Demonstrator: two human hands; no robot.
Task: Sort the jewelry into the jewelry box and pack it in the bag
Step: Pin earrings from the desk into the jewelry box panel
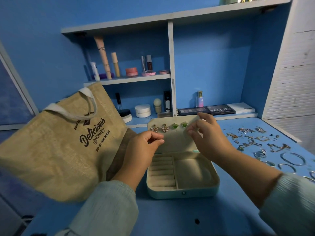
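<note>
**Both hands at the lid panel, loose jewelry off to our right**

Nearest us, the jewelry box (182, 174) lies open on the blue counter (221, 210), its tray facing up: ring rolls on the left, a bare compartment on the right. Its long side runs left to right in front of us, and the lid (172, 138) stands up from the far edge, leaning back.

Just above the tray, our two hands meet at that lid. The left hand (144, 145) has its fingers curled with thumb and forefinger pinched together near the panel's lower left; something small may sit in that pinch (we cannot tell what, it is too tiny to read). The right hand (208, 133) grips the lid's upper right corner, thumb in front and fingers behind, steadying it.

On the panel, in a row along the top, hang two butterfly earrings (159, 128) and two green studs (179, 125), so the free holes lie below and right of them.

Farther out, the loose jewelry (265, 147) is scattered on the counter well to the right of the box, nearer our right hand. The burlap bag (56, 147) stands to the left, touching the box's side, nearer our left hand.

We judge the next piece will come from the right.
</note>
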